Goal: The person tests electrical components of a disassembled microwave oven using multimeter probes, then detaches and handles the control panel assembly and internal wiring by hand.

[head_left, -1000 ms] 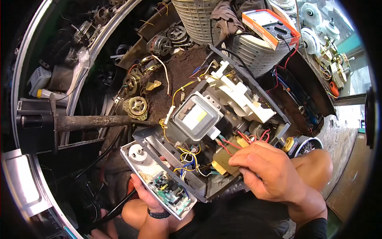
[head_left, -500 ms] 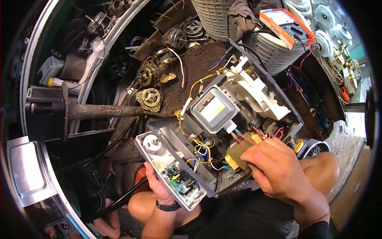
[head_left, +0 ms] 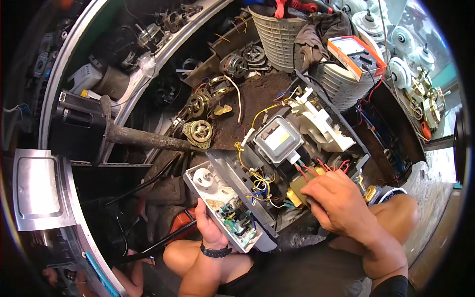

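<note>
A microwave oven's opened chassis (head_left: 363,161) lies before me, with a grey metal magnetron (head_left: 278,141), a white fan housing (head_left: 321,123) and a yellow transformer (head_left: 298,190). My left hand (head_left: 212,228) grips the lower edge of a white control panel (head_left: 203,179), whose back faces up with a green circuit board (head_left: 240,220). Yellow, blue and white wires (head_left: 262,185) run beside it. Over the transformer, my right hand (head_left: 336,198) is closed, thumb and fingers bunched together beside red wires (head_left: 310,171). Whatever those fingers hold is hidden.
An analog multimeter (head_left: 356,58) with an orange-red case rests on a perforated tub (head_left: 341,86), its leads hanging down. Several motors (head_left: 198,132) lie beyond the chassis. A long-handled hammer (head_left: 148,137) extends in from the left. Another person's arm (head_left: 131,282) shows at lower left.
The view has shifted, so most things appear farther right and lower. Both hands keep much the same grip and place at the chassis.
</note>
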`<state>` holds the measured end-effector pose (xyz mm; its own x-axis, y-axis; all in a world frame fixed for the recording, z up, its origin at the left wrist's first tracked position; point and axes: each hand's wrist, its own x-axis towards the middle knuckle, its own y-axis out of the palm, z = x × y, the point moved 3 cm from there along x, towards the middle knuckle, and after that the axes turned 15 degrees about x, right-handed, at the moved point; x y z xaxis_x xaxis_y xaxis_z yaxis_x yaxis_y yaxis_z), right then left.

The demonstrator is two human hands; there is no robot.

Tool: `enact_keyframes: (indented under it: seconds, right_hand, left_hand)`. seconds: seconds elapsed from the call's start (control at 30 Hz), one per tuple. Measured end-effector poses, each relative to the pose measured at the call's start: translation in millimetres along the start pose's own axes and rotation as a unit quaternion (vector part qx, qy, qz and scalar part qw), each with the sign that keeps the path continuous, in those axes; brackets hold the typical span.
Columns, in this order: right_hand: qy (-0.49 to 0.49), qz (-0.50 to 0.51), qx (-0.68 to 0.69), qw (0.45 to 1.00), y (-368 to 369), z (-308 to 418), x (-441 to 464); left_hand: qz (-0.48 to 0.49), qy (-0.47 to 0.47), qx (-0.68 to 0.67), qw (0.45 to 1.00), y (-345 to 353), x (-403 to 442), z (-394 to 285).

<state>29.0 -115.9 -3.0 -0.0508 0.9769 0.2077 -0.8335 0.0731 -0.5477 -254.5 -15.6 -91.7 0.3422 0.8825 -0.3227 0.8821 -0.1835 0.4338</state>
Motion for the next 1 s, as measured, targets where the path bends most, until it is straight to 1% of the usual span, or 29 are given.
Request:
enact_keyframes:
  seconds: [0.03,0.07,0.13,0.17,0.2,0.27,0.33,0.4,0.43,0.53,0.6,0.7,0.77,0.83,0.87,0.93,1.0]
  right_hand:
    - [-0.003,0.001,-0.003,1.000,1.7,1.1,-0.2]
    - [-0.005,0.000,-0.007,1.000,4.1,3.1,-0.4]
    - [-0.021,0.000,-0.004,1.000,11.6,7.2,-1.0]
    - [-0.036,0.003,-0.002,0.999,16.6,6.3,-1.4]
    - [-0.039,0.003,-0.004,0.999,20.0,7.2,-1.7]
    - [-0.039,0.022,-0.003,0.999,24.0,8.9,-1.1]
    - [-0.039,0.031,-0.011,0.999,23.3,9.0,-0.2]
    - [-0.032,0.034,0.003,0.999,21.6,9.4,0.0]
    - [-0.033,0.036,-0.001,0.999,21.6,9.4,-0.4]
    - [-0.041,0.027,-0.007,0.999,25.1,10.8,-0.4]
    - [-0.032,0.027,-0.012,0.999,26.0,11.4,0.2]
    - [-0.012,0.027,-0.008,1.000,25.5,15.0,2.4]
    - [-0.016,0.019,-0.006,1.000,26.2,14.8,2.7]
    - [-0.019,0.012,-0.003,1.000,26.9,15.2,2.7]
    - [-0.017,0.009,0.000,1.000,27.3,15.2,2.6]
    - [-0.016,0.004,0.004,1.000,27.7,15.2,1.9]
    - [-0.017,0.010,-0.002,1.000,27.3,15.2,1.8]
  left_hand:
    - [-0.022,-0.006,0.034,0.999,-5.0,-0.8,2.1]
    - [-0.019,-0.002,0.032,0.999,-6.1,-1.7,3.3]
    - [0.020,-0.011,0.032,0.999,-4.2,-3.2,5.4]
    - [0.029,-0.022,-0.020,0.999,-0.6,-5.3,5.3]
    - [0.030,-0.020,-0.022,0.999,0.6,-6.3,2.8]
    - [0.044,0.023,0.181,0.982,4.9,-4.4,-5.0]
    - [0.053,0.026,0.177,0.982,12.4,-4.5,-13.6]
    - [0.006,0.020,0.178,0.984,12.5,-5.8,-17.4]
    - [0.018,0.025,0.168,0.985,8.4,-4.5,-19.0]
    - [0.010,0.022,0.177,0.984,-4.3,-2.7,-18.7]
    - [0.021,0.019,0.211,0.977,-16.9,-0.1,-15.1]
    - [0.034,0.025,0.227,0.973,-21.1,2.2,-11.9]
    - [0.040,0.028,0.234,0.971,-25.3,5.2,-5.2]
    - [0.003,0.054,0.250,0.967,-30.1,9.7,0.7]
    - [0.004,0.055,0.252,0.966,-28.8,10.1,0.1]
    - [0.016,0.030,0.256,0.966,-22.5,9.5,-3.4]
    - [0.017,0.029,0.255,0.966,-19.9,9.5,-7.4]
